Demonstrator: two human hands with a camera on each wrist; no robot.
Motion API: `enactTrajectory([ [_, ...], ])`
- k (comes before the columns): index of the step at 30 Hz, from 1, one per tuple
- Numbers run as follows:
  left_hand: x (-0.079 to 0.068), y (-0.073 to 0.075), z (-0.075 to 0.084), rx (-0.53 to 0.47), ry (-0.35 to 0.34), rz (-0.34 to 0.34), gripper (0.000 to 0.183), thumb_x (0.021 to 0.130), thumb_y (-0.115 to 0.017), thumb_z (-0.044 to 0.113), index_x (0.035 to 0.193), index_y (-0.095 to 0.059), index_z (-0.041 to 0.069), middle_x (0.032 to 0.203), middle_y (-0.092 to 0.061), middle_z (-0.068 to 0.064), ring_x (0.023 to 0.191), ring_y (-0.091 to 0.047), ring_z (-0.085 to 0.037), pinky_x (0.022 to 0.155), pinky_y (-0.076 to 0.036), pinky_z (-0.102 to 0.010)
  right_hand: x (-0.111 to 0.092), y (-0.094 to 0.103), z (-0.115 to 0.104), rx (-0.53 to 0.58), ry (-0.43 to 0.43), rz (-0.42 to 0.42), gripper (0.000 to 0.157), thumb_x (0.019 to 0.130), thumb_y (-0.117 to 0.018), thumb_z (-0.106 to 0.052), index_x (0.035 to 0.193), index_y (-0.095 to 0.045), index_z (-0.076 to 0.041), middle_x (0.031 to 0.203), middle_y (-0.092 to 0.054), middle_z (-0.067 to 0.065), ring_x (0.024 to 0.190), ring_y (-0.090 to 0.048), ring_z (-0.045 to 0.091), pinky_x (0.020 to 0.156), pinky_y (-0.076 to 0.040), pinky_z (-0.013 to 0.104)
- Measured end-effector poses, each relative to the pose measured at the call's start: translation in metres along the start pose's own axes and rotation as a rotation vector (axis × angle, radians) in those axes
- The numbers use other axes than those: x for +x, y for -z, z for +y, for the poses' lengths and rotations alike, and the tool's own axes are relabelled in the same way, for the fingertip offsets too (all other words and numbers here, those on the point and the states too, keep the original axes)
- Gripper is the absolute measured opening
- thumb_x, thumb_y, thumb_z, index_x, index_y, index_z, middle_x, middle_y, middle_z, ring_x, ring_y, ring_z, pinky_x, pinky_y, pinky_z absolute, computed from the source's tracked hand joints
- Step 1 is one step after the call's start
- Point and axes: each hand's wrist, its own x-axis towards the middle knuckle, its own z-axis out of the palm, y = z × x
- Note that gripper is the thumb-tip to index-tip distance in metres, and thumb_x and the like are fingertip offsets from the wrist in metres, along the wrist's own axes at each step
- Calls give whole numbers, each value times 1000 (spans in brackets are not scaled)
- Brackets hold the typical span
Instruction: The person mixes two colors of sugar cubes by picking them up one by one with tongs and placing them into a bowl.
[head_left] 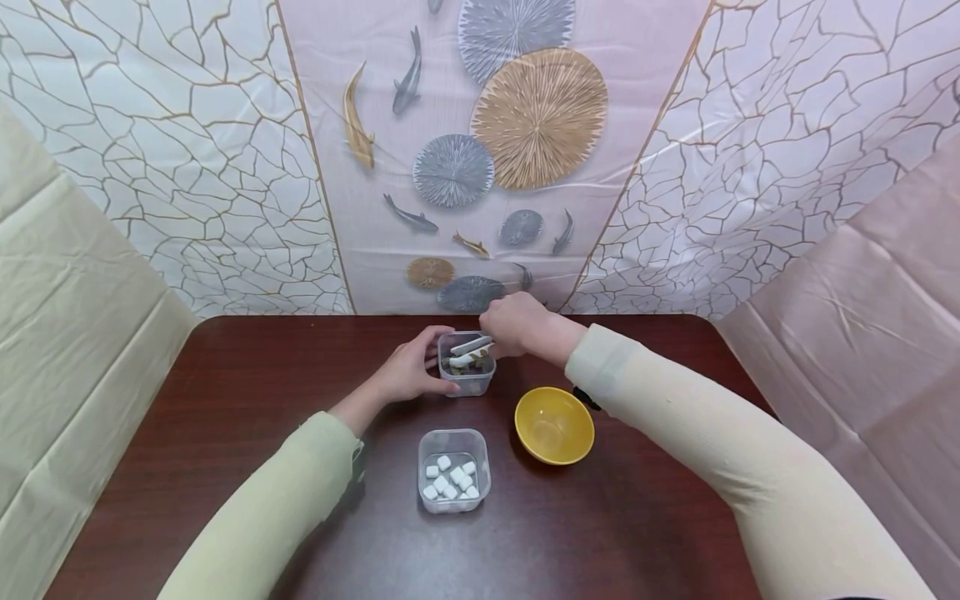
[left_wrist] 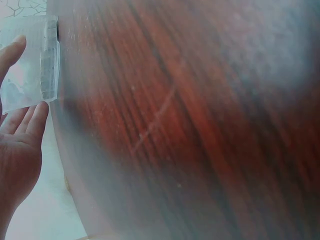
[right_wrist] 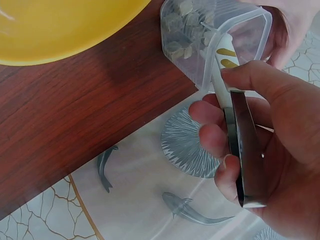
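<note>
My left hand point(head_left: 405, 371) grips a clear plastic container point(head_left: 471, 387) near the table's back edge, thumb at the front side and fingers around the back. Small greyish-brown pieces point(right_wrist: 175, 50) lie inside it. My right hand point(head_left: 517, 323) holds a pair of metal tongs point(right_wrist: 246, 150) with white ends, the thumb on one arm and the fingers on the other. Those white ends reach through the container's opening, among the pieces; whether they pinch one I cannot tell. In the left wrist view, the left thumb and fingers point(left_wrist: 37, 120) touch the container's walls.
A yellow bowl point(head_left: 555, 425) stands on the dark wooden table point(head_left: 247, 400), under the right forearm's near side. Nearer the front, a second clear container point(head_left: 453, 435) holds several white cubes point(head_left: 441, 483). A patterned cloth point(head_left: 450, 242) hangs behind the table.
</note>
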Motion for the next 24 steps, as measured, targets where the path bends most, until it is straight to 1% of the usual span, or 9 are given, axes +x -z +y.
enactTrajectory([
  [6,1,1,-2,0,-4,-4,91,76,-96,0,151,-45,-1,152,-55,-26,140,-57,-40,113,-52,-45,1,2,0,25,-10,-15,26,94,-77,-40,96,-75,-14,93,-75,4,90,-72,27,81,-64,46],
  [14,1,1,-2,10,1,-1,89,76,-96,0,150,-46,1,148,-58,-24,138,-59,-39,112,-53,-44,2,11,-2,39,-29,-7,29,96,-77,-41,106,-79,-14,100,-77,4,92,-73,28,85,-64,47],
  [21,1,1,-1,13,3,-8,90,76,-95,0,152,-45,1,148,-58,-24,138,-59,-38,112,-53,-44,6,14,-9,39,1,-47,31,96,-77,-44,103,-78,-14,97,-76,2,89,-72,25,82,-63,46],
  [24,0,1,-1,15,7,-7,91,76,-95,0,152,-45,1,148,-59,-24,139,-59,-38,112,-53,-43,7,14,-10,39,0,-64,31,97,-77,-45,102,-78,-14,97,-75,2,88,-71,24,81,-63,45],
])
